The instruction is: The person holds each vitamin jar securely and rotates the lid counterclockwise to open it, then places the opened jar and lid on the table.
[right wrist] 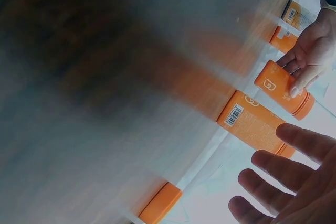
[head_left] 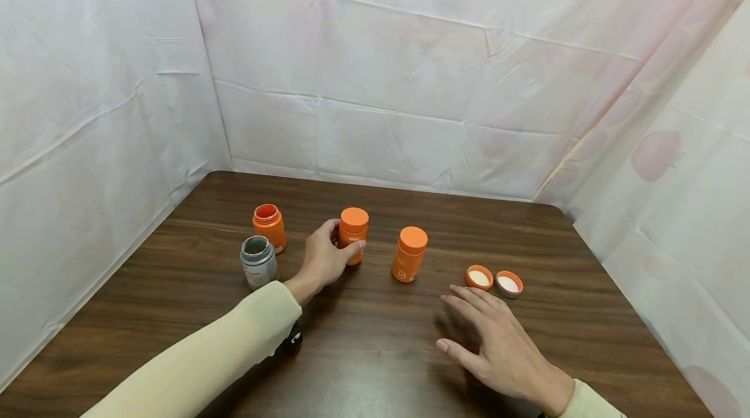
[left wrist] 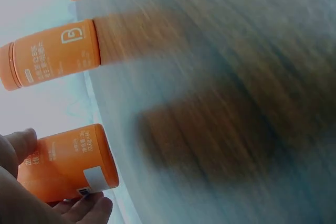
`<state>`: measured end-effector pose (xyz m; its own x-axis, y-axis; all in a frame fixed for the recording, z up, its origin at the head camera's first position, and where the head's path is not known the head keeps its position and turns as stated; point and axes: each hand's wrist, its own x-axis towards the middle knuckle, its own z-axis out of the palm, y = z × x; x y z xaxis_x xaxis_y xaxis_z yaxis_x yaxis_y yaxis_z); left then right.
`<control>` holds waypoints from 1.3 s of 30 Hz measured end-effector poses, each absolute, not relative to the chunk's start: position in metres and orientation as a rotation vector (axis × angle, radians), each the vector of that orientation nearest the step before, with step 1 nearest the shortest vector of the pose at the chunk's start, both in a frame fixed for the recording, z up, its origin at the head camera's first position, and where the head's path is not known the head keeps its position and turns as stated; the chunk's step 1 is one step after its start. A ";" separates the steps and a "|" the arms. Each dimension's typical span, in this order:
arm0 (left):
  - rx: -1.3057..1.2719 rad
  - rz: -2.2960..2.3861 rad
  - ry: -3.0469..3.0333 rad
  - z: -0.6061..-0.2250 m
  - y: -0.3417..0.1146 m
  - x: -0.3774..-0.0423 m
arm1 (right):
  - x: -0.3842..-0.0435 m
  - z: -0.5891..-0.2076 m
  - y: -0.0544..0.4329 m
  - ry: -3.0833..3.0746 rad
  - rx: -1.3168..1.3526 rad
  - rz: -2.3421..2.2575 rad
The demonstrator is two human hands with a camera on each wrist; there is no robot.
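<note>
My left hand (head_left: 325, 258) grips an orange capped bottle (head_left: 354, 217) around its side, thumb across the front and fingers behind. In the left wrist view this bottle (left wrist: 79, 156) shows a white label patch near its base. To its right a second orange capped bottle (head_left: 409, 255) stands upright, untouched. My right hand (head_left: 498, 346) hovers low over the table with fingers spread and nothing in them. Just beyond its fingertips lie two caps, an orange one (head_left: 479, 277) and a grey-sided one (head_left: 508, 284), their pale insides facing up.
An uncapped orange bottle (head_left: 270, 229) and an uncapped grey bottle (head_left: 258, 262) stand at the left, beside my left forearm. The dark wooden table (head_left: 375, 366) is bordered by white sheeting (head_left: 375, 79) at the back and both sides.
</note>
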<state>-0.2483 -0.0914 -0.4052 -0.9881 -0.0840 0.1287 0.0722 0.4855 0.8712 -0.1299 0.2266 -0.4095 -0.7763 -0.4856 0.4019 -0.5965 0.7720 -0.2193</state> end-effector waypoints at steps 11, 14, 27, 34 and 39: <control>-0.075 -1.520 -2.540 -0.402 -0.094 -0.237 | -0.130 -0.408 0.225 -2.661 0.827 0.487; -0.093 -1.520 -2.537 -0.401 -0.095 -0.232 | -0.130 -0.408 0.225 -2.660 0.826 0.487; -0.148 -1.535 -2.590 -0.400 -0.098 -0.212 | -0.130 -0.406 0.224 -2.651 0.829 0.497; -0.175 -1.528 -2.597 -0.400 -0.099 -0.204 | -0.129 -0.405 0.224 -2.637 0.833 0.501; -0.189 -1.510 -2.612 -0.399 -0.099 -0.199 | -0.128 -0.405 0.224 -2.641 0.827 0.512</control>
<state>-0.1985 -0.0985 -0.3991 -0.9851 0.0483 0.1648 0.1669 0.4949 0.8528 -0.1284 0.2236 -0.4047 -0.7789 -0.4786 0.4052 -0.5954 0.7673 -0.2382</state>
